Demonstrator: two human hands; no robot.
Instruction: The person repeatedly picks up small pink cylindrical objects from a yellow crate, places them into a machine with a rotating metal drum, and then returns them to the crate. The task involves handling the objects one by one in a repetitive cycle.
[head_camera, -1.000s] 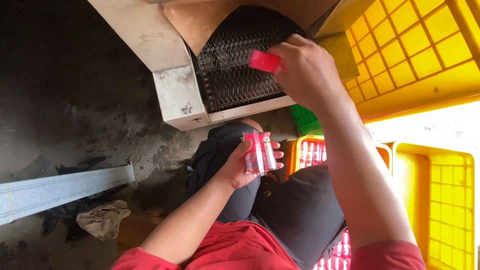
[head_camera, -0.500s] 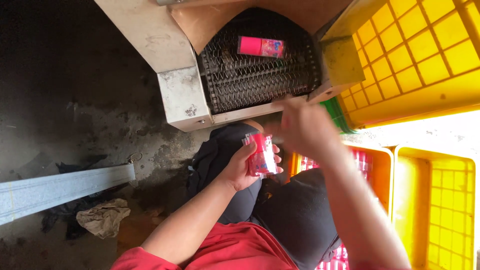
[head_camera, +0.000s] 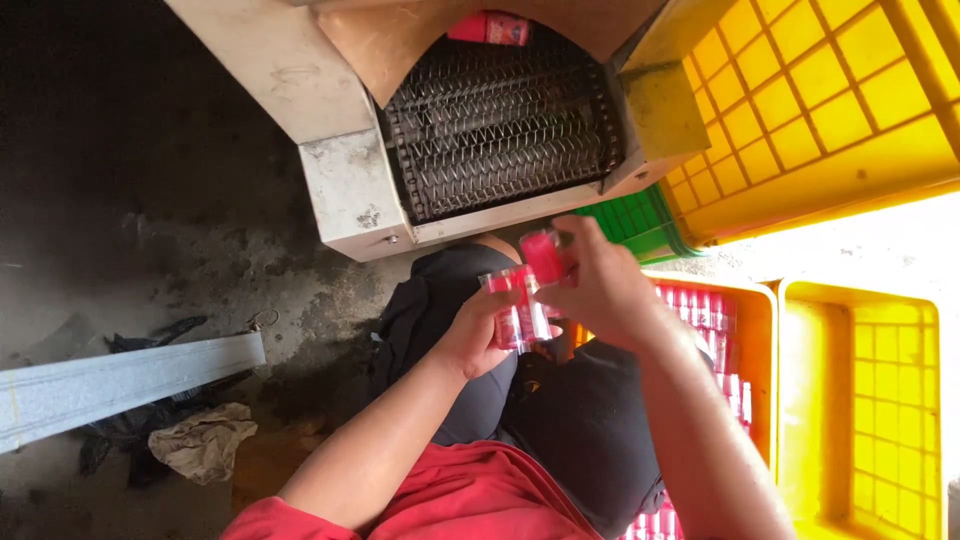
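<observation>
Left hand (head_camera: 478, 335), at centre frame, is closed around a small bunch of pink bottles (head_camera: 515, 310), fingers wrapped about their lower ends; the bunch stands clear of the palm toward the upper part of the frame. Right hand (head_camera: 600, 290), just to the right of it, is pinched shut on a single pink bottle (head_camera: 545, 255) between thumb and fingertips; that bottle touches or sits just beside the top of the bunch — contact cannot be told for certain.

Both forearms run down to the lower edge of the frame, where red sleeves (head_camera: 470, 500) show; dark trousers (head_camera: 520, 400) lie beneath the hands.

Above the hands, a metal machine (head_camera: 340, 180) with a wire-mesh conveyor belt (head_camera: 500, 140) fills upper centre; one pink bottle on the belt (head_camera: 490, 27) lies at the belt's far end, at the top edge, well apart from the hands.

Right of the machine — a yellow crate (head_camera: 830, 110) on its side; a green crate (head_camera: 630, 225) shows under its edge; at lower right, an orange crate (head_camera: 755, 330) holds rows of pink bottles, with another yellow crate (head_camera: 880, 400) beside it.

At lower left, a grey metal rail (head_camera: 120, 380) crosses the dark floor; a crumpled rag (head_camera: 205, 445) lies just below it.
</observation>
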